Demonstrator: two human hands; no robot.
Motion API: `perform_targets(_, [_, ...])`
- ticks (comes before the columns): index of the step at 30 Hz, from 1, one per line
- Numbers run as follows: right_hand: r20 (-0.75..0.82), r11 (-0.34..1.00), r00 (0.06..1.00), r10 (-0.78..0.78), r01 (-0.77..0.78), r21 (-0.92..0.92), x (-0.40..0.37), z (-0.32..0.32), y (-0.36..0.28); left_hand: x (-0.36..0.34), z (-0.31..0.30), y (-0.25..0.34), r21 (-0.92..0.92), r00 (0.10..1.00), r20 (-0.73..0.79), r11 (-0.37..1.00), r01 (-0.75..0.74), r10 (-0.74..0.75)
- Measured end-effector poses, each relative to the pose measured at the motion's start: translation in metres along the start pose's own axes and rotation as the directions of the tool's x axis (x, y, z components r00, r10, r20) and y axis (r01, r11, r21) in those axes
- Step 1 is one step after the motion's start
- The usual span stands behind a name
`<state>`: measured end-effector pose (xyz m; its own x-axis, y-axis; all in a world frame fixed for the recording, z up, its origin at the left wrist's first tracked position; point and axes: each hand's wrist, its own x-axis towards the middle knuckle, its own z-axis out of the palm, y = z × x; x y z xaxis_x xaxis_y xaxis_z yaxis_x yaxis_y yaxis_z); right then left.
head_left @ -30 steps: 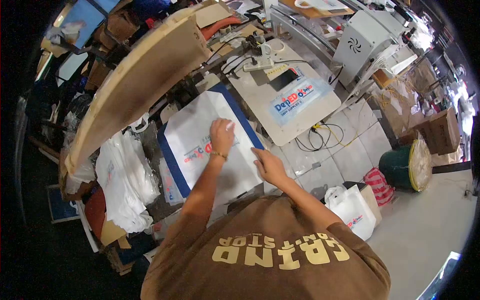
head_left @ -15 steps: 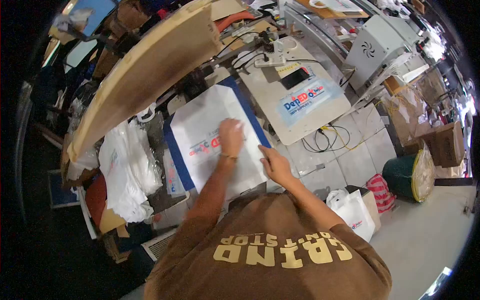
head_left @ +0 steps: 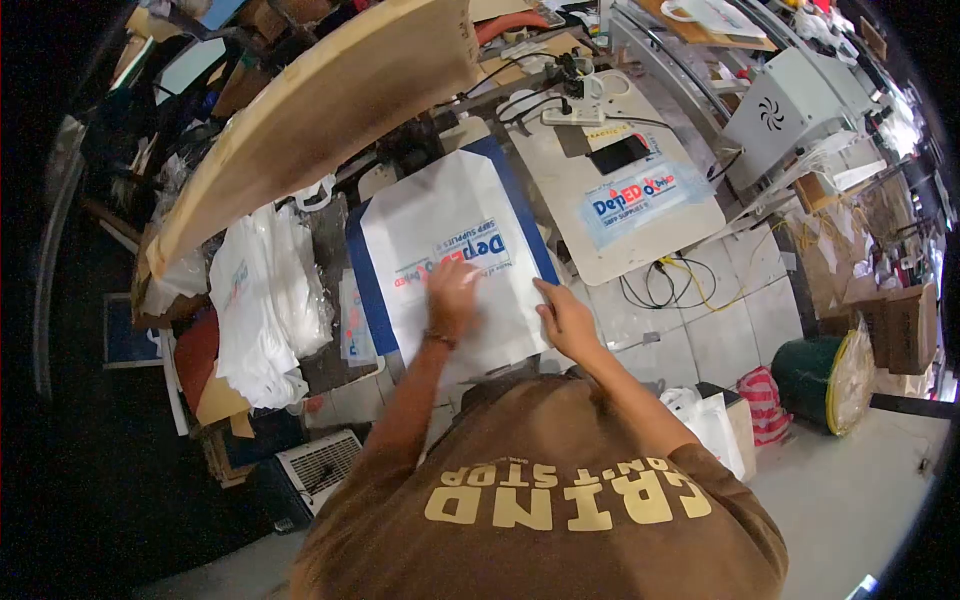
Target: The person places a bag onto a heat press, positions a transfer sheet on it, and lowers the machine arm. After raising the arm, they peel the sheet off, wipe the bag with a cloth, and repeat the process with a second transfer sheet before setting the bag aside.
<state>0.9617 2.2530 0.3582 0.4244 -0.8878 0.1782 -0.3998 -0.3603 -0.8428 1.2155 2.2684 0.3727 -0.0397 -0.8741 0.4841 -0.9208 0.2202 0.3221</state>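
A white bag [head_left: 410, 225], printed with blue and red "DepED" lettering, lies flat over a blue-edged board [head_left: 370, 300]. My left hand [head_left: 455, 300] is over the lower part of the print, its fingers smeared by motion, so whether it holds anything cannot be made out. At the bag's right edge is my right hand [head_left: 570, 322], thumb and fingers closed on the border of the bag. To the right, a cream board [head_left: 655, 240] carries a similar print sheet [head_left: 615, 215] and a black phone [head_left: 618, 155].
Left of the board hangs a stack of white bags [head_left: 250, 310], below a large curved tan panel [head_left: 320, 120]. A power strip [head_left: 575, 117] with cords sits behind. Right are a grey machine [head_left: 790, 110], loose cables [head_left: 675, 285] on the tiles and a green bin [head_left: 805, 370].
My left hand has moved down over the print, uncovering more blue lettering above it. The right hand stays at the bag's edge. The whole view has shifted slightly.
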Motion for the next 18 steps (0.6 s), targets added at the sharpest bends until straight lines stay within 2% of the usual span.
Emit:
perform_targets(1, [0.008, 1.000, 1.000, 0.002, -0.002, -0.004, 0.000, -0.001, 0.000, -0.012, -0.009, -0.025, -0.007, 0.996, -0.046, 0.997, 0.076, -0.076])
perform_targets(2, [0.018, 1.000, 1.000, 0.003, -0.003, -0.006, 0.001, -0.002, 0.000, -0.027, -0.020, -0.059, 0.024, 0.997, -0.073, 1.000, 0.018, -0.016])
perform_targets(4, [0.001, 1.000, 1.000, -0.017, 0.017, -0.010, 0.001, 0.003, 0.003, -0.028, -0.049, -0.059, 0.134, 0.945, -0.021, 0.936, 0.325, -0.325])
perform_targets(5, [-0.010, 0.999, 0.999, -0.033, 0.033, -0.025, -0.001, 0.003, 0.005, -0.027, -0.037, -0.054, 0.134, 0.944, -0.024, 0.935, 0.329, -0.329])
perform_targets(7, [0.007, 1.000, 1.000, -0.019, 0.019, -0.021, -0.001, 0.002, 0.004, -0.023, 0.003, -0.040, 0.066, 0.980, -0.183, 0.994, 0.092, -0.079])
perform_targets(8, [0.013, 1.000, 1.000, 0.007, -0.007, -0.018, -0.001, 0.003, 0.003, -0.022, 0.003, -0.032, 0.069, 0.980, -0.183, 0.993, 0.093, -0.079])
perform_targets(10, [0.013, 0.999, 1.000, -0.019, 0.020, -0.036, -0.002, 0.002, 0.005, -0.019, 0.002, -0.010, 0.065, 1.000, -0.026, 0.998, -0.014, 0.016])
perform_targets(11, [0.002, 0.998, 0.999, -0.042, 0.042, -0.045, -0.001, 0.001, 0.005, -0.023, -0.008, -0.023, 0.000, 0.993, -0.023, 0.993, 0.120, -0.120])
perform_targets(12, [-0.002, 0.998, 0.999, -0.039, 0.039, -0.047, 0.000, 0.000, 0.006, -0.030, -0.019, -0.044, 0.116, 0.997, -0.071, 0.993, -0.009, 0.017])
perform_targets(14, [0.014, 0.997, 0.998, -0.057, 0.057, -0.043, 0.000, -0.002, 0.004, -0.031, -0.050, -0.057, 0.067, 0.973, 0.044, 0.972, 0.225, -0.228])
perform_targets(15, [0.002, 0.998, 0.999, -0.046, 0.046, -0.048, -0.001, -0.002, 0.002, -0.027, -0.039, -0.057, 0.058, 0.975, 0.053, 0.975, 0.213, -0.216])
perform_targets(17, [0.008, 0.997, 0.999, -0.044, 0.045, -0.062, -0.002, -0.002, -0.002, -0.023, -0.009, -0.048, 0.046, 0.999, -0.024, 0.999, -0.026, 0.027])
perform_targets(18, [0.008, 0.997, 0.999, -0.042, 0.043, -0.063, -0.002, 0.000, -0.001, -0.009, 0.001, -0.025, 0.044, 0.999, -0.023, 0.999, -0.026, 0.027])
